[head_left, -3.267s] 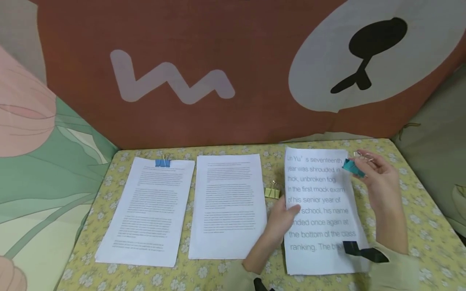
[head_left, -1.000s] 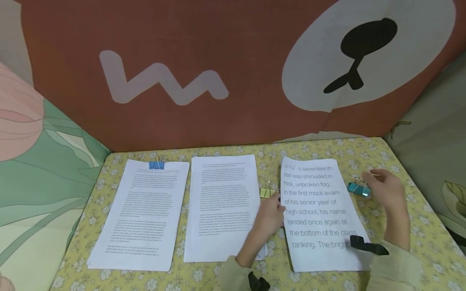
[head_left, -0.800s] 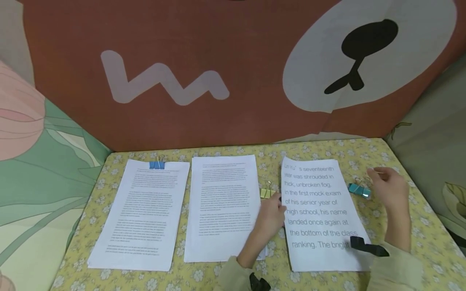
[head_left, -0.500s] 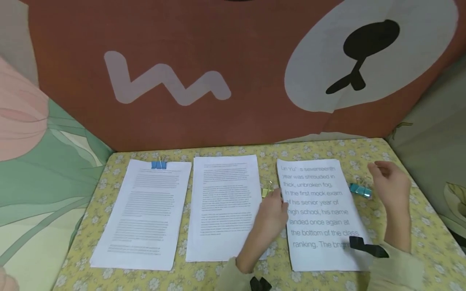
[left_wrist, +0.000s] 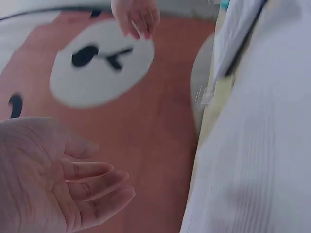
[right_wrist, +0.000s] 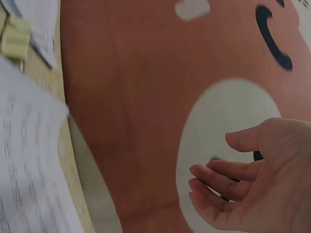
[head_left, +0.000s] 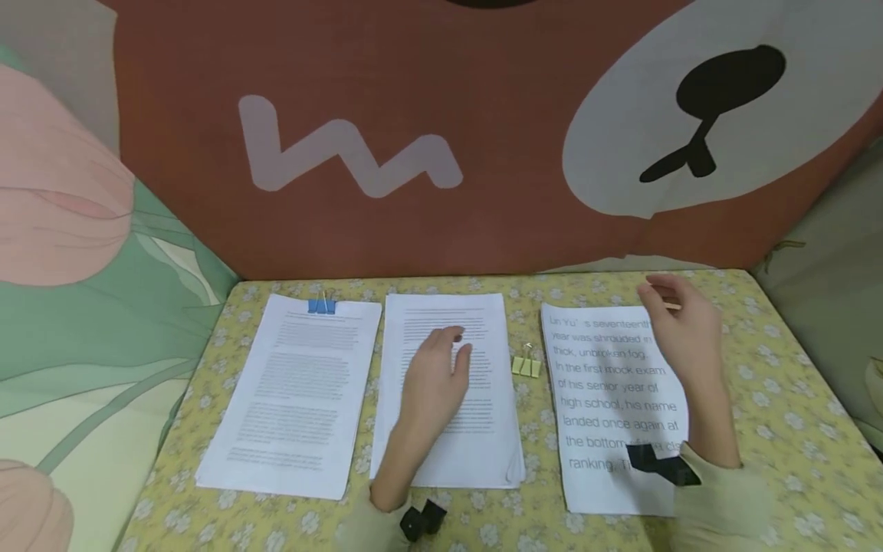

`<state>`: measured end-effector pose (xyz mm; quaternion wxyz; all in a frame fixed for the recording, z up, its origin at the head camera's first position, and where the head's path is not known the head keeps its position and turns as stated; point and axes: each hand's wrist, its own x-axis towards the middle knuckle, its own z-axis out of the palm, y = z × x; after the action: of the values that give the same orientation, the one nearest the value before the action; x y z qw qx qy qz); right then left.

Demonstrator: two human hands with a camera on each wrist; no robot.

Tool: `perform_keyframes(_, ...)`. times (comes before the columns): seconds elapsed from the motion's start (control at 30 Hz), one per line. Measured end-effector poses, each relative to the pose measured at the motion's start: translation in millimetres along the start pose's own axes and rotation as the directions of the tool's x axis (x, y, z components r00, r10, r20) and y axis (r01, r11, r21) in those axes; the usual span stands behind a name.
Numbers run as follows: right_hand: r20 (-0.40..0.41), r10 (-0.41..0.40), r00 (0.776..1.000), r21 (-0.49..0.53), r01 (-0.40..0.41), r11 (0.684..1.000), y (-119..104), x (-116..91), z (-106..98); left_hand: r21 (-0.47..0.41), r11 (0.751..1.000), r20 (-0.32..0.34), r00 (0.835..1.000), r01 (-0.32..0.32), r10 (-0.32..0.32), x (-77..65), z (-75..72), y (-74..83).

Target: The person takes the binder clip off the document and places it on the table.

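Observation:
My left hand hovers over the middle stack of printed paper, its fingers loosely bent and holding nothing. Over the top right corner of the large-print stack hangs my right hand, also relaxed, with bare fingers in the right wrist view. Between these two stacks lies a yellow binder clip with its wire handles up. A teal binder clip is hidden in the head view; a sliver of teal shows at the top of the left wrist view.
At the left lies a third paper stack with a blue binder clip on its top edge. A yellow floral cloth covers the table. Behind it rises a brown backdrop with a cartoon face.
My right hand has let go of the teal clip, set down right of the large-print stack, and moved left over that stack. My left hand has left the stack's edge for the middle stack.

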<state>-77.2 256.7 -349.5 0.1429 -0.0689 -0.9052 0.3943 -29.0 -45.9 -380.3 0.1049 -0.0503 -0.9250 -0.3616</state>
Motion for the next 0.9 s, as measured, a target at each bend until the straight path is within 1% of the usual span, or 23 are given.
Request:
perform_keyframes(0.07,0.027,-0.068,0.997,0.029,0.068,0.997,-13,-2,12,0.008,1.0,-0.047,0.999,0.025,-0.024,0.6,-14.1,-14.7)
perform_keyframes(0.13,0.054,-0.14,0.989,0.07,0.137,0.988,-26,-5,24,0.014,0.998,-0.089,0.995,0.053,-0.052,0.5,-28.3,-29.3)
perform_keyframes(0.2,0.087,-0.185,0.979,0.118,0.174,0.978,-38,-8,37,0.017,0.995,-0.111,0.989,0.096,-0.094,-0.4,-41.7,-43.5)
perform_keyframes(0.27,0.124,-0.208,0.97,0.164,0.187,0.969,-49,-11,50,0.018,0.99,-0.123,0.983,0.14,-0.136,-2.5,-54.2,-57.7)
perform_keyframes(0.37,0.187,-0.222,0.957,0.225,0.178,0.958,-66,-16,71,0.025,0.977,-0.124,0.97,0.212,-0.207,-6.1,-69.9,-79.2)
perform_keyframes(0.47,0.253,-0.23,0.94,0.265,0.161,0.951,-81,-22,93,0.043,0.961,-0.119,0.956,0.275,-0.268,-10.2,-82.5,-98.4)
perform_keyframes(0.57,0.297,-0.247,0.922,0.306,0.153,0.94,-95,-31,116,0.066,0.945,-0.112,0.943,0.321,-0.313,-15.1,-94.3,-113.8)
perform_keyframes(0.67,0.344,-0.253,0.904,0.35,0.127,0.928,-108,-43,140,0.094,0.928,-0.113,0.93,0.361,-0.35,-20.0,-106.6,-127.4)
perform_keyframes(0.77,0.396,-0.249,0.884,0.396,0.08,0.915,-121,-57,163,0.113,0.909,-0.122,0.914,0.4,-0.387,-24.9,-118.6,-140.9)
perform_keyframes(0.83,0.435,-0.246,0.866,0.423,0.045,0.905,-127,-67,178,0.118,0.896,-0.122,0.901,0.429,-0.416,-28.3,-125.5,-149.6)
perform_keyframes(0.9,0.471,-0.238,0.849,0.453,-0.001,0.892,-133,-76,192,0.115,0.881,-0.11,0.888,0.458,-0.447,-31.4,-131.9,-158.4)
